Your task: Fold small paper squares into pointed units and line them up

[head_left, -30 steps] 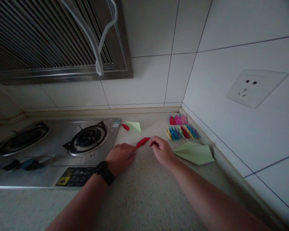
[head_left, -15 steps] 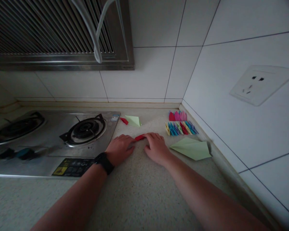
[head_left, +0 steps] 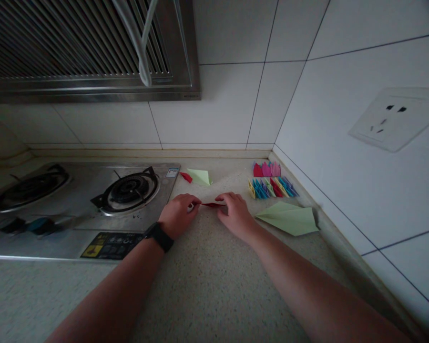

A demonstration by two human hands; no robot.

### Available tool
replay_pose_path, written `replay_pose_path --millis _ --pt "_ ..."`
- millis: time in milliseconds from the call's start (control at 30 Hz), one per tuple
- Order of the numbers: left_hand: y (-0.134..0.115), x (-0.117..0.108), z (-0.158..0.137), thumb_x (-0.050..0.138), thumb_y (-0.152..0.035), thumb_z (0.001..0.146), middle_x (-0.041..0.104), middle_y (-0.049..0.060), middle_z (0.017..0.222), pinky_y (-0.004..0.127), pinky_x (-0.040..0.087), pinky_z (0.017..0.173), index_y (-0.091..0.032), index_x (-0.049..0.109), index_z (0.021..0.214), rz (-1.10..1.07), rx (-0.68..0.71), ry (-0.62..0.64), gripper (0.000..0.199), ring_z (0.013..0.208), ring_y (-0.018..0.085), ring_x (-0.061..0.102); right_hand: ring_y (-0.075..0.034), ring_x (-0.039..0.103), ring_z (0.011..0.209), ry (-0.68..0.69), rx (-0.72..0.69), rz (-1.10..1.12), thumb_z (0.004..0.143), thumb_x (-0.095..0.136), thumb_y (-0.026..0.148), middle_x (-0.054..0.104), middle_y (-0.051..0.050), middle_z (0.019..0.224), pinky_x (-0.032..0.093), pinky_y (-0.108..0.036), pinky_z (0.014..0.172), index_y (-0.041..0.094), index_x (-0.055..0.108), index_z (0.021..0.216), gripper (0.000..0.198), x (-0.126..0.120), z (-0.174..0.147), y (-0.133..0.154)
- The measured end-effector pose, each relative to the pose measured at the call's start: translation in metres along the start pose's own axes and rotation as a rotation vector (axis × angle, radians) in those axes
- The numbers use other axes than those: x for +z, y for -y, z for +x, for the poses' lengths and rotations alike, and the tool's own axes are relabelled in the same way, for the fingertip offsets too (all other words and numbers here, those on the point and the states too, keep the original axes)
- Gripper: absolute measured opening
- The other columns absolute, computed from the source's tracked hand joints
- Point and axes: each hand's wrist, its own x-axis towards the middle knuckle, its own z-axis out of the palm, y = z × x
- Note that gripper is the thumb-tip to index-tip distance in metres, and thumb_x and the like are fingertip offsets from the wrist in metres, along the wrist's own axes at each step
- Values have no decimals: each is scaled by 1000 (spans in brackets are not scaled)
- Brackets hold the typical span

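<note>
A small piece of folded red paper (head_left: 211, 205) is stretched between my two hands, just over the speckled counter (head_left: 203, 267). My left hand (head_left: 179, 213) pinches its left end between thumb and fingers; a black watch sits on that wrist. At the right end, my right hand (head_left: 236, 214) has the paper between thumb and fingertips. Behind my hands lie a second red folded paper (head_left: 186, 177) and a pale green folded sheet (head_left: 199, 176). To the right of my right hand is a larger pale green paper plane (head_left: 289, 218).
Several folded pink and red papers (head_left: 266, 169) stand in the back right corner, with a row of multicoloured folded papers (head_left: 272, 187) before them. On the left is a gas stove (head_left: 75, 226) under a range hood (head_left: 93, 90). A wall socket (head_left: 393, 119) is at right.
The red paper was pressed flat on the counter; now it is raised and turned edge-on, pinched at both ends. The camera view has shifted slightly.
</note>
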Motion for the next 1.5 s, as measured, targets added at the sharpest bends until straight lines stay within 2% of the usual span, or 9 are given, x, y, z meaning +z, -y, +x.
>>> replay_pose_path --millis 167,500,600,700,867,1033,1233,1367,1500 --pt "-5 -2 0 53 -20 86 64 3 85 26 47 67 -19 64 93 -133 -17 -74 13 75 15 59 -19 56 85 1 -34 60 80 62 19 64 -4 90 40 -33 79 20 62 92 12 -6 1 7" --pt "-16 -3 -2 54 -20 86 63 4 89 23 48 61 -18 64 103 -327 -37 -129 20 73 12 58 -18 56 81 -12 -64 170 78 63 16 66 -3 80 41 -32 77 20 65 82 6 -7 1 12" --pt "-19 0 -1 55 -23 86 64 4 90 22 48 60 -18 61 109 -416 -98 -155 24 73 12 59 -16 55 72 -14 26 309 81 60 20 65 -3 80 42 -29 70 20 64 83 4 -4 1 13" --pt "-21 5 0 55 -27 87 64 6 92 22 48 59 -17 60 111 -509 -150 -169 27 75 13 59 -13 52 62 13 156 508 85 55 30 64 -2 76 41 -26 61 19 63 88 13 0 1 13" --pt "-21 7 -1 57 -32 86 65 6 91 21 48 56 -17 63 107 -620 -159 -99 26 74 13 58 -14 56 71 38 250 797 82 57 37 64 -2 77 43 -26 66 18 63 83 20 1 6 13" --pt "-24 5 -1 59 -35 85 64 4 83 20 46 52 -15 65 102 -732 -184 -10 26 68 12 55 -13 57 70 108 325 939 80 60 37 64 -1 75 43 -26 68 17 65 81 21 -2 8 16" --pt "-27 9 -4 57 -36 85 64 4 83 20 44 51 -15 63 99 -814 -239 7 25 65 11 55 -13 57 71 172 319 976 82 58 36 66 -1 77 43 -26 68 17 66 83 20 -4 7 18" --pt "-28 8 -5 58 -32 83 62 2 72 19 40 51 -14 61 88 -843 -242 -12 18 59 9 52 -14 56 71 249 260 938 84 58 39 66 -2 79 43 -26 69 17 67 85 24 -4 7 17" --pt "-27 8 -4 59 -26 80 57 -2 66 20 38 53 -15 57 76 -858 -222 -32 11 57 8 49 -13 54 69 251 232 876 84 58 37 65 -2 78 42 -26 67 17 67 86 22 -4 7 16"
